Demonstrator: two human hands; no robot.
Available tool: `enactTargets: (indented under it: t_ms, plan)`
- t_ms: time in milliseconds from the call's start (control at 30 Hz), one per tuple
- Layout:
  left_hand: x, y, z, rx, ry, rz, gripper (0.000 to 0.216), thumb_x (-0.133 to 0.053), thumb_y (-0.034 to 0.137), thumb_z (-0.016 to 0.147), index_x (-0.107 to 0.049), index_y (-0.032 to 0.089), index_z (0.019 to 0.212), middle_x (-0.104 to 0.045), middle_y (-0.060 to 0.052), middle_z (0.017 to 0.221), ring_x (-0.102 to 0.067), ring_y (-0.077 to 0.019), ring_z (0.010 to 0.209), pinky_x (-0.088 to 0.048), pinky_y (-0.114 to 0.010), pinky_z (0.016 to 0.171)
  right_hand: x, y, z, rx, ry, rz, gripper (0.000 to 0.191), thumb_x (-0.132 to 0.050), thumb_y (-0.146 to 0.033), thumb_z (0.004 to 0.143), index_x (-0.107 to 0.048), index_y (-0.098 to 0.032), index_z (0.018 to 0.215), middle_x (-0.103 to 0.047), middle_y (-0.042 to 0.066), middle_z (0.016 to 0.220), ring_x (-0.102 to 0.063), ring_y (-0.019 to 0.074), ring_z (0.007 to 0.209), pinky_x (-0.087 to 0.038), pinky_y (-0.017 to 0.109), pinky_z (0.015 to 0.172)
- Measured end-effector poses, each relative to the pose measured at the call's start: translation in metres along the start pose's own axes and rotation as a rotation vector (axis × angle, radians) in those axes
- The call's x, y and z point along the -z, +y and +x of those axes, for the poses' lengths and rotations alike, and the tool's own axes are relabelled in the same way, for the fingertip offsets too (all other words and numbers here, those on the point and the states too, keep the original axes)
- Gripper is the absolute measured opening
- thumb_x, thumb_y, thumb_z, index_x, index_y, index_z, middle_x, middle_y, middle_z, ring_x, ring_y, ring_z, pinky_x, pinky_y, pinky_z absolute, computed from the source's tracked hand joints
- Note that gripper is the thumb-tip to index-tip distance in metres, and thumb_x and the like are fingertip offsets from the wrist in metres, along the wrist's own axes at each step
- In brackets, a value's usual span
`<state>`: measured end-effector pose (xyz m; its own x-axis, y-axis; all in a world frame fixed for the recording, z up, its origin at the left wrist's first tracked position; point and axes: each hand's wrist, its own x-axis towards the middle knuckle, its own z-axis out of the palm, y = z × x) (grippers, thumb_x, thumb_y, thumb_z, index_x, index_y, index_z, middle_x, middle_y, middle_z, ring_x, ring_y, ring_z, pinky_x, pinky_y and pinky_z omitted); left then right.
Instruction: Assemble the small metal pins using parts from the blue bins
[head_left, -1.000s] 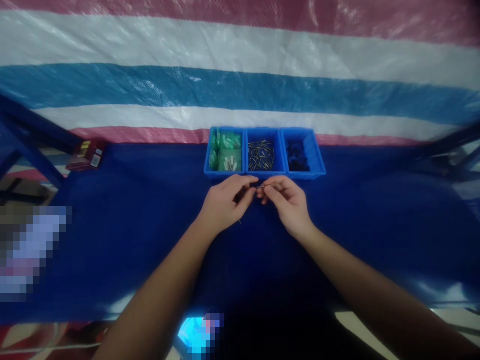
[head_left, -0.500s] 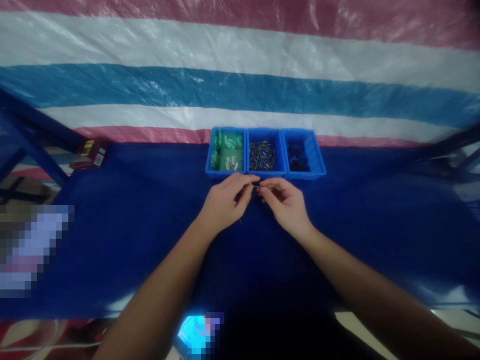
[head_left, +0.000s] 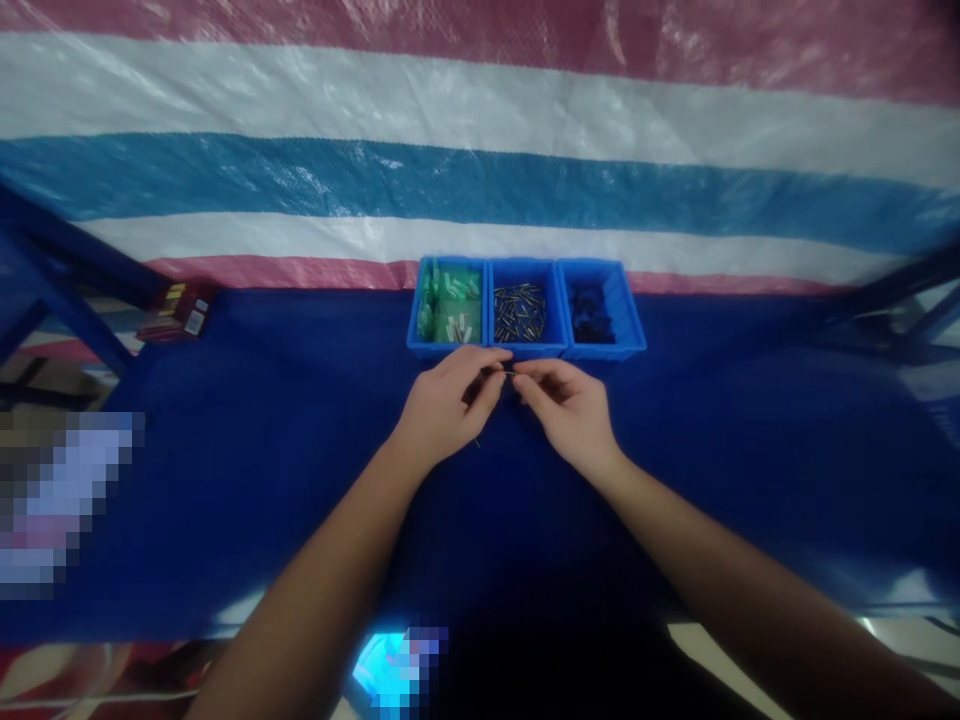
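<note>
My left hand (head_left: 450, 405) and my right hand (head_left: 574, 410) meet just in front of the blue bins, fingertips pinched and almost touching. Between them runs a thin metal rod (head_left: 509, 373), of which only a short piece shows; both hands grip it. Under the left palm, the tip of another slim dark piece (head_left: 478, 443) sticks out; whether that hand holds it I cannot tell. The middle bin (head_left: 527, 351) contains many thin metal pieces (head_left: 519, 312), similar in look to the rod.
The left bin (head_left: 448, 351) holds green bags and small whitish pieces. Dark parts lie in the right bin (head_left: 606, 352). A dark red box (head_left: 177, 310) sits at the far left of the blue table (head_left: 285, 400). Behind hangs a striped sheet (head_left: 480, 180); a lit screen (head_left: 390, 668) glows below the front edge.
Both hands stay pinched around the rod, their fingertips slightly closer together. The view has shifted a little; the bins have not visibly moved on the table.
</note>
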<state>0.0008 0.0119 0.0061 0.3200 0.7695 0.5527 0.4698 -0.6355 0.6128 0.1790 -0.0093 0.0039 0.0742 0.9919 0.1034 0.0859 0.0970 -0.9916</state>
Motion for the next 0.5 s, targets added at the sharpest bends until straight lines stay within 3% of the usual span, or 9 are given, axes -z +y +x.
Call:
enactTargets:
  t_ms: [500]
  plan:
    - [-0.0015, -0.0031, -0.0007, -0.023, -0.003, 0.006, 0.021, -0.056, 0.019, 0.100, -0.069, 0.020, 0.116, -0.076, -0.004, 0.107, -0.074, -0.0148, 0.097, -0.059, -0.026, 0.090, -0.0006, 0.0002, -0.0034, 0.119, -0.007, -0.116, 0.015, -0.074, -0.027, 0.085, -0.076, -0.021, 0.098, -0.076, 0.005, 0.091, -0.071, 0.0177, 0.080, -0.059, 0.034, 0.075]
